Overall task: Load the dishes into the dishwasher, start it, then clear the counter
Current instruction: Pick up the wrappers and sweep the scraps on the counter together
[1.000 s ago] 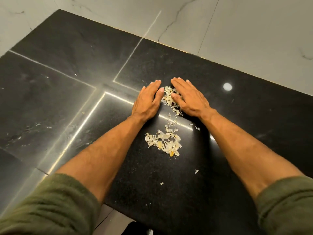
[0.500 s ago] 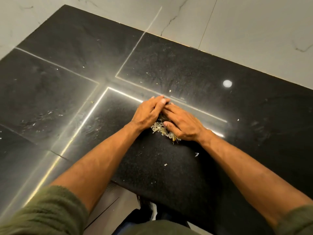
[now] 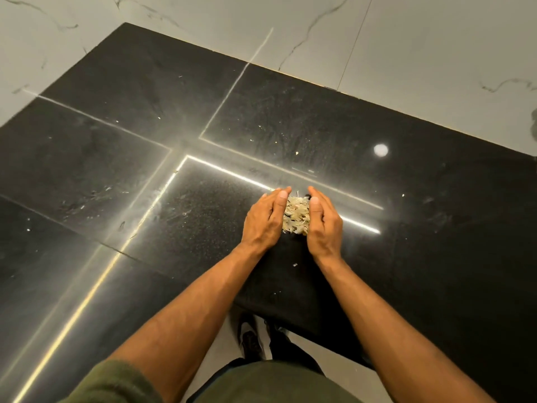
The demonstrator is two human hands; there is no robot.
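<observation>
Scraps of pale peel sit in one small heap on the black counter, and they are the thing to watch. The left hand is pressed against the left side of the heap and the right hand against its right side, so the heap is squeezed between the two palms. The fingers are bent a little and cupped round the scraps, not made into fists, and the heap looks to rest on the counter. This looks like the last job, clearing the counter; no dishes or dishwasher can be seen. Next the hands would need to close under the heap and lift it all at once, holding tight so bits do not fall out. One crumb lies just in front of the heap, nearer the person, and more specks lie behind the heap and well off to its left, so those need another sweep.
</observation>
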